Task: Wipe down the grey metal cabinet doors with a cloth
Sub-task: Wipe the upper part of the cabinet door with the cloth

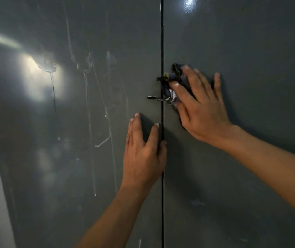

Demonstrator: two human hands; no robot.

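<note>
The right hand [202, 108] mostly hides the cloth [176, 71].

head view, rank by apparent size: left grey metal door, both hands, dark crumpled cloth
Largest: left grey metal cabinet door.
Next: right hand and left hand, alike, unranked.
Smallest: dark crumpled cloth, partly hidden under the right hand.

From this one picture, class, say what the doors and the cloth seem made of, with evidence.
Doors: likely painted metal, glossy grey; they mirror light glare and streaks run down. Cloth: dark soft fabric, seemingly; it crumples under the right hand.
</note>
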